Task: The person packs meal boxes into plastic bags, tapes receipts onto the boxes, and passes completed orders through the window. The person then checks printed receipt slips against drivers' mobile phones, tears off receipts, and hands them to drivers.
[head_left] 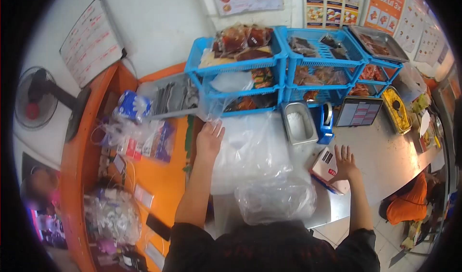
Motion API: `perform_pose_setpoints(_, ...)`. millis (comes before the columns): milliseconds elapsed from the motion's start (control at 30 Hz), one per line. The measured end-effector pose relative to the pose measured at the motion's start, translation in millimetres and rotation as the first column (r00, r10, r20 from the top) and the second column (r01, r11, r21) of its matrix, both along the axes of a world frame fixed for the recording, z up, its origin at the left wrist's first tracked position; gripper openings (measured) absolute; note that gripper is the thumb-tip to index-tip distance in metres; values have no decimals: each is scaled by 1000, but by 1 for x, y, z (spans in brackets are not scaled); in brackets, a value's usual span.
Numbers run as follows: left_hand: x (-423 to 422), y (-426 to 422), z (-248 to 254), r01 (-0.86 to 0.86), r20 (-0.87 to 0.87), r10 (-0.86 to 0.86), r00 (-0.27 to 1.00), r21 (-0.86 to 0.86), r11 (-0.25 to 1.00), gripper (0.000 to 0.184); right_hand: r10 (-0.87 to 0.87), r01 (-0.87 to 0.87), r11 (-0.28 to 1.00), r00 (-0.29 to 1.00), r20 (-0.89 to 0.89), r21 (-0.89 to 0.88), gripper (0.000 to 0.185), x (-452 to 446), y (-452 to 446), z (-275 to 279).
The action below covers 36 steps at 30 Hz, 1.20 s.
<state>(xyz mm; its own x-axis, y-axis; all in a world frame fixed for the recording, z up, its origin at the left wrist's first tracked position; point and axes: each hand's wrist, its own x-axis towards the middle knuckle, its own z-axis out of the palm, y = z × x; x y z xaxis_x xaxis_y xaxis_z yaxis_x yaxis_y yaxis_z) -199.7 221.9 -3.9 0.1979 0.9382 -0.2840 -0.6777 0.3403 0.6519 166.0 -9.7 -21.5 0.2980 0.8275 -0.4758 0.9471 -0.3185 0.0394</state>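
My left hand (211, 136) reaches forward at the left edge of the metal table, fingers stretched out. Its fingertips are at a clear plastic bag (211, 109) beside the blue baskets; I cannot make out a grip on it. Right of that hand lies a stack of large clear plastic bags (252, 144), and a bundle of clear plastic (276, 200) sits close to my body. My right hand (345, 165) is open, fingers spread, at the right side of a white pack with dark print (325, 163). Nothing shows in its fingers.
Blue stacked baskets (236, 62) with packed food stand at the back. A metal container of white powder (299, 123), a blue tape dispenser (326, 123), a tablet (359, 111) and a tray of yellow food (396, 109) stand right. An orange counter (166, 175) is left.
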Motion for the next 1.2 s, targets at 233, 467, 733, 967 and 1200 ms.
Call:
perform_pose_setpoints(233, -1, -96, 14, -287, -135, 455, 880, 612, 737, 21, -18, 14, 998, 998, -61, -54, 148, 11, 3, -40)
perform_pose_setpoints(467, 29, -219, -51, 978, -964, 195, 181, 197, 65, 17, -69, 77, 985, 996, -60, 153, 130, -15, -5, 18)
perform_pose_setpoints(733, -22, -212, -16, 656, -861, 454, 231, 483, 581, 20, 407, -379, 913, 813, -417, 152, 116, -110, 0, 124)
perform_pose_setpoints(967, -45, -193, -106, 630, -812, -147, 565, 310, 712, 70, 718, -662, 624, 695, 29, 415, 90, -190, -16, -21)
perform_pose_setpoints(1200, -19, -180, -108, 383, -667, -107, 737, 282, 879, 49, 727, -661, 469, 666, 169, 586, 64, -193, -43, -33)
